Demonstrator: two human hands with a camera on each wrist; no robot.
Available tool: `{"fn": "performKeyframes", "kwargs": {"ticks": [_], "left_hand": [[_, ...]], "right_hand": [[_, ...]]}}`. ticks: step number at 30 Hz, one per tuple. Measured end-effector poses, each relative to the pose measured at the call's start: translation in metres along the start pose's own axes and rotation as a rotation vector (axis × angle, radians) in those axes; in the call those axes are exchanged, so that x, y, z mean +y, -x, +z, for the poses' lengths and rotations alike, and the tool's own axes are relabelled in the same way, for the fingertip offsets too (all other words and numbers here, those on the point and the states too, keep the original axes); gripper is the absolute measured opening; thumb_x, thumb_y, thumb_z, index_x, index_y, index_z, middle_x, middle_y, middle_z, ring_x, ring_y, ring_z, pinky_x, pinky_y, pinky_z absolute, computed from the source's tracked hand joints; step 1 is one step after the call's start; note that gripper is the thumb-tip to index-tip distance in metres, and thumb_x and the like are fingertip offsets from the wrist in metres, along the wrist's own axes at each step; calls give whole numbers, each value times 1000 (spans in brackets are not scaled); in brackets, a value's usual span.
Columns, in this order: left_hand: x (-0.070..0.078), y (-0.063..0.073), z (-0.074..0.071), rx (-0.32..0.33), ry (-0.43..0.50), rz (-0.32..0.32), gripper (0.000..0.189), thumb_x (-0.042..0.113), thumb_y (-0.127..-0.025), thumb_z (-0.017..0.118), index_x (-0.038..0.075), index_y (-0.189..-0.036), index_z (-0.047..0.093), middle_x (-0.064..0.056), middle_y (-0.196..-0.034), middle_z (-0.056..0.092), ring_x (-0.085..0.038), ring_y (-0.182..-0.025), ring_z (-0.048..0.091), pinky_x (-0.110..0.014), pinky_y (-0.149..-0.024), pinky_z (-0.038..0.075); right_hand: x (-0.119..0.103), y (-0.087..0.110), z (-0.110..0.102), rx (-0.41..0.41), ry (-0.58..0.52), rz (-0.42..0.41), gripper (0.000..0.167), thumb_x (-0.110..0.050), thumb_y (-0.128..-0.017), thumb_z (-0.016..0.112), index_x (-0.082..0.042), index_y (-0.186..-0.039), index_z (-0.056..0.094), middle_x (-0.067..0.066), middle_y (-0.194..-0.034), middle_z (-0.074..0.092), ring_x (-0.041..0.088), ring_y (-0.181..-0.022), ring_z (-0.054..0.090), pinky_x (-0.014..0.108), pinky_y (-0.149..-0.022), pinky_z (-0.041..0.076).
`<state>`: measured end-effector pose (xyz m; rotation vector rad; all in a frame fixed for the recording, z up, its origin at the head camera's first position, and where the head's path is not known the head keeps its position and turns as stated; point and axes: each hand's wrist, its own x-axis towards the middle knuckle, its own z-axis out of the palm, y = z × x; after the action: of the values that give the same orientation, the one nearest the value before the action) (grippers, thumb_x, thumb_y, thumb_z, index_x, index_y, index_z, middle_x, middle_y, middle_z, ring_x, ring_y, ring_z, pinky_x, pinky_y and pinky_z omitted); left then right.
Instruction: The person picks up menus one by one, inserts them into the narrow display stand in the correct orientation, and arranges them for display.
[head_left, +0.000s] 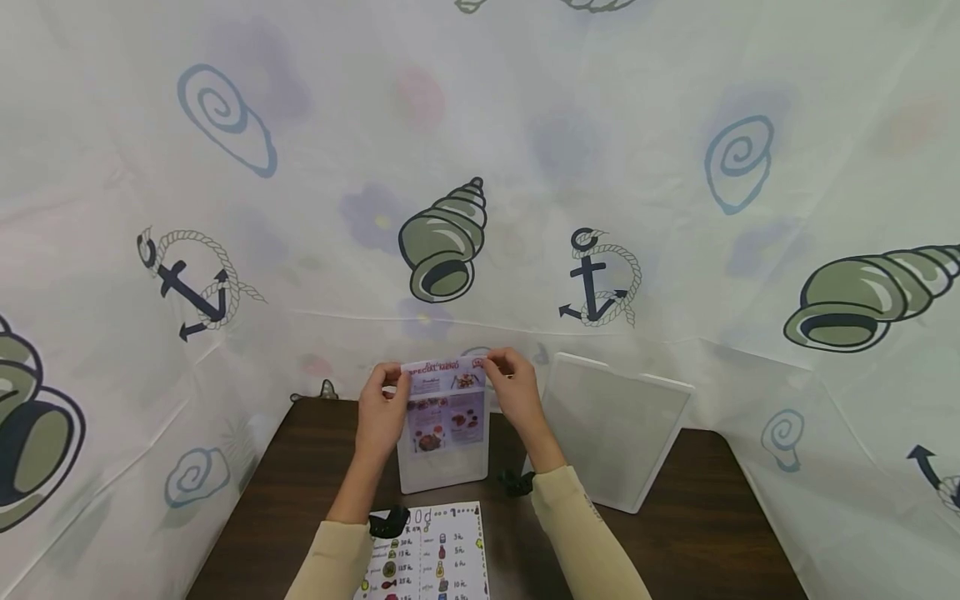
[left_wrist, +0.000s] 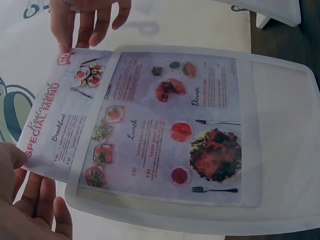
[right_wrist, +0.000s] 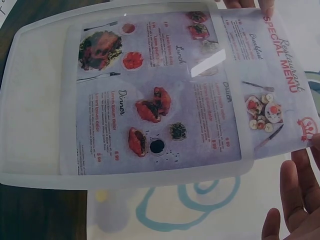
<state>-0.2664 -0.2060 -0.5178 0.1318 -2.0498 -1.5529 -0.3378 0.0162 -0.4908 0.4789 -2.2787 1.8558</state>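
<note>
A printed menu sheet [head_left: 447, 421] headed "Special Menu" sits partly inside a clear, white-edged display stand [head_left: 442, 475] that stands upright on the table. Its top strip sticks out above the stand's upper edge. My left hand [head_left: 384, 410] pinches the sheet's top left corner between thumb and fingers. At the opposite top corner, my right hand [head_left: 516, 395] pinches the paper the same way. In the left wrist view, the Breakfast part of the menu [left_wrist: 60, 110] lies outside the stand, while Lunch and Dinner show through the clear panel. Bare panel [right_wrist: 40, 100] shows below the sheet.
A second, larger white-edged stand [head_left: 615, 429] leans to the right on the dark wooden table [head_left: 720, 508]. A hand-drawn price list [head_left: 427, 558] lies flat in front. Behind the table hangs a pale cloth [head_left: 510, 275] printed with shells and anchors.
</note>
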Motion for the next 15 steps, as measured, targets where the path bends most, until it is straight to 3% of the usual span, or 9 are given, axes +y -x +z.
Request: {"fn": "performKeyframes", "kwargs": {"ticks": [7,15], "left_hand": [[-2,-1,1,49,-32,16,14,12,-107,67,2,-116,69,-17,-105,70,-16,-96,60,-18,-80,45],[-7,2,0,39,-90,32,18,17,-108,66,8,-122,69,-12,-109,71,-20,-99,63,-27,-83,46]], "right_hand": [[4,2,2,-4,8,8,13,-19,-106,71,-7,-110,75,11,-109,75,14,-92,61,30,-81,47],[10,5,5,9,5,11,9,-11,-103,71,-5,-109,75,13,-108,75,14,-94,61,28,-84,49]]}}
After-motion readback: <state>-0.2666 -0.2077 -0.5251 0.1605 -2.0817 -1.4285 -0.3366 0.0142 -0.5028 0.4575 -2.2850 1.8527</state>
